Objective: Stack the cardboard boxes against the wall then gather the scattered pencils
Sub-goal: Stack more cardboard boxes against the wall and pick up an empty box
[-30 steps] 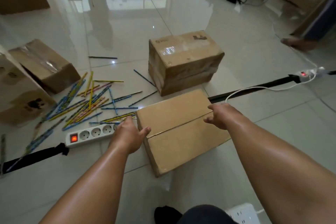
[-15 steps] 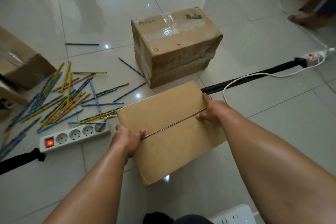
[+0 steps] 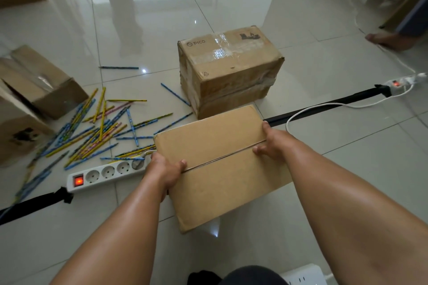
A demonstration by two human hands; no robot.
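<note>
Stacking is judged barely begun — a flat box [image 3: 220, 164] is gripped by its side edges, left hand [image 3: 165, 172] and right hand [image 3: 272, 143] curled round them, just in front of the taped box [image 3: 229, 71]; no wall stack is seen, and the pencils [image 3: 99, 129] lie ungathered

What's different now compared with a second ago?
The plain cardboard box has come up off the floor toward the person, with the left hand and right hand gripping its sides as before. The scattered pencils, taped box and power strip lie where they were.
</note>
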